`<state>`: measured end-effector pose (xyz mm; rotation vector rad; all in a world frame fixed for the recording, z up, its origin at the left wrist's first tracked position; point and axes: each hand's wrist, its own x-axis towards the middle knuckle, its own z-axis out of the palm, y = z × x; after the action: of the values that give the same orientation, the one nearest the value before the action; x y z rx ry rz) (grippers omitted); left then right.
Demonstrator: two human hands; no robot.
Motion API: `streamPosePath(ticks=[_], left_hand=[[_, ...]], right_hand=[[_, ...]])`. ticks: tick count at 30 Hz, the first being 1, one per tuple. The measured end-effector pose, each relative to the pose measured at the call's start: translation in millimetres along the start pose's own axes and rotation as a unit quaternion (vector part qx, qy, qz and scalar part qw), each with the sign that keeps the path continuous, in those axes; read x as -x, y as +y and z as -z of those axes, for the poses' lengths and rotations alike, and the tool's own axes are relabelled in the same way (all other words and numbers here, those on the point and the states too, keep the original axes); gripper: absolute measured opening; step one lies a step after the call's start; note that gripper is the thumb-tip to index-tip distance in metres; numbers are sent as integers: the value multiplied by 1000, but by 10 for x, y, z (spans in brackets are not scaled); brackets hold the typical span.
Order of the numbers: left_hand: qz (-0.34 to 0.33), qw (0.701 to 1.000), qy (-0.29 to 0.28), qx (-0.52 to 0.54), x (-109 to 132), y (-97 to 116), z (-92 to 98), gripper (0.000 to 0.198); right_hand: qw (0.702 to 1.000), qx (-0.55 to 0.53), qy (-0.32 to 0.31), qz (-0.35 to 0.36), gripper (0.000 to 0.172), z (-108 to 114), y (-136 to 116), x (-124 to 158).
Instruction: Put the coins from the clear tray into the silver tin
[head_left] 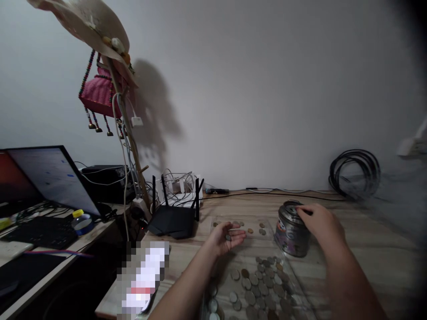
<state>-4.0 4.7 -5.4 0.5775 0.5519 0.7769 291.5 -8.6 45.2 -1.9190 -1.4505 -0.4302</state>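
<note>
The metal tin [293, 243] stands upright on the wooden tabletop [376, 249], right of centre in the lower half of the frame. The right hand [323, 224] comes in from the lower right, its fingertips at the tin's top; I can't make out from here whether those fingers grip anything. The left hand [228, 238], just left of the tin and apart from it, is turned palm up, its fingers loosely spread and clenching nothing, with a coin [228, 238] lying on it.

Below the hands, at the bottom centre, a thick scatter of coins [263, 288] lies on clear plastic [240, 263]. A few more coins [250, 231] are spread on a clear sheet or tray above, between the left hand and the tin.

Left of centre sits a black router [175, 221] with its antennas up, a tangle of white cables [182, 184] behind it. A phone [147, 275], its screen pixelated, lies at the lower left. At the far left I see a monitor [56, 173] and a dark keyboard [42, 231]. A straw hat [100, 26] and a pink bag [100, 95] hang on a pole at the upper left. A coil of black cable [333, 171] leans by the wall at the right.
</note>
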Motion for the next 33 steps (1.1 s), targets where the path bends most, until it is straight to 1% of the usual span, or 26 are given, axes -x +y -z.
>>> streamPosePath(ticks=[3,6,8,9,10,12,13,14,15,16,17,18,20,21,22,23,24,27,29,30,31,33], left_hand=[[-1,1000,6,-3,4,-1,-13,31],[-1,1000,18,-11,6,-4,-28,30],[-2,1000,19,-8,7,-3,-29,30],[-1,1000,14,-3,7,0,-25,31],[-1,1000,6,6,7,4,-19,33],[2,1000,-12,26,10,15,-5,38],[2,999,-21,37,15,22,-1,41],[0,999,-30,46,21,29,0,45],[-6,998,-38,54,30,35,-4,49],[-15,997,-46,62,42,41,-13,53],[-28,996,-55,69,56,46,-27,57],[-45,994,-61,77,72,51,-45,59],[-74,992,-67,82,103,59,-87,61],[-80,991,-69,79,117,63,-109,63],[-80,991,-74,73,131,65,-129,64],[-77,991,-81,67,144,67,-148,65],[-72,991,-93,61,156,67,-164,67],[-69,986,-137,60,179,56,-198,67],[-69,984,-150,63,173,38,-206,64],[-68,985,-148,57,159,26,-204,62],[-69,987,-136,44,139,14,-196,59],[-74,994,-81,-4,85,-10,-167,51]], right_hand=[[1000,-15,-5,-25,31,-10,6,-20],[998,-14,-25,-56,31,9,-5,-33],[998,-13,-36,-46,32,42,-20,-29],[999,-9,-28,-35,32,65,-37,-23],[1000,-2,-4,-23,33,93,-65,-13],[997,3,76,1,35,148,-175,24],[993,-11,116,15,35,168,-263,54],[989,-42,137,31,35,178,-373,94],[986,-89,130,50,33,174,-502,146],[982,-148,89,76,31,155,-645,208],[972,-208,24,105,30,121,-795,281],[954,-261,-58,139,28,76,-943,359],[898,-322,-213,213,26,-33,-1202,520],[870,-333,-269,244,24,-88,-1302,592],[851,-334,-305,267,23,-136,-1378,654],[841,-329,-324,280,21,-175,-1432,704],[841,-322,-330,283,19,-202,-1466,739],[857,-292,-313,286,16,-200,-1478,762],[877,-269,-274,290,17,-123,-1409,704],[896,-256,-234,279,18,-64,-1342,651],[920,-242,-177,253,20,4,-1250,583],[965,-202,-25,167,23,141,-985,411]])
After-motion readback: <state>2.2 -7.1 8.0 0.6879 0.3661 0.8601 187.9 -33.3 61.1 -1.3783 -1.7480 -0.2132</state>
